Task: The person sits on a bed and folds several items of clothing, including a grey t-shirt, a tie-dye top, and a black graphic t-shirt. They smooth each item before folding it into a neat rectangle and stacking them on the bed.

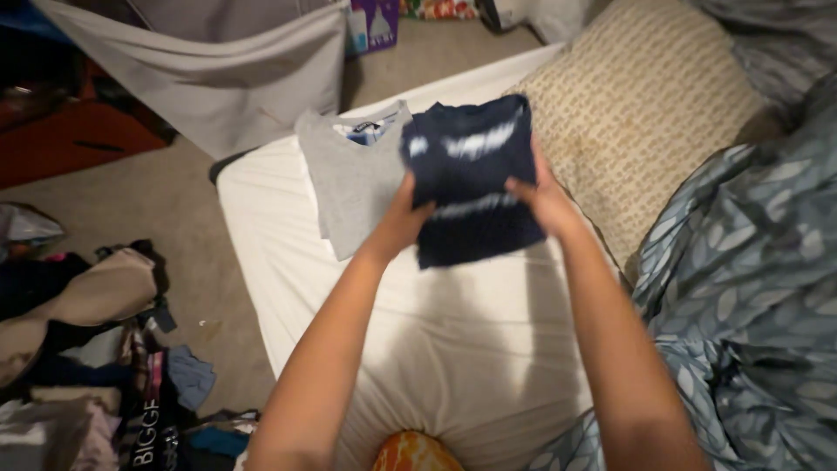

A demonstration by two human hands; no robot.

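Single head view, looking steeply down, close over bed, floor at left.

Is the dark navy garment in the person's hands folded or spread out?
Folded: the navy garment is a compact rectangle, gripped by the left hand and right hand.

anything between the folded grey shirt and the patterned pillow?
Yes: in the head view, the folded navy striped shirt, held by the left hand and right hand, sits between the grey shirt and the pillow.

A purple rectangular box stands on the floor beyond the bed.
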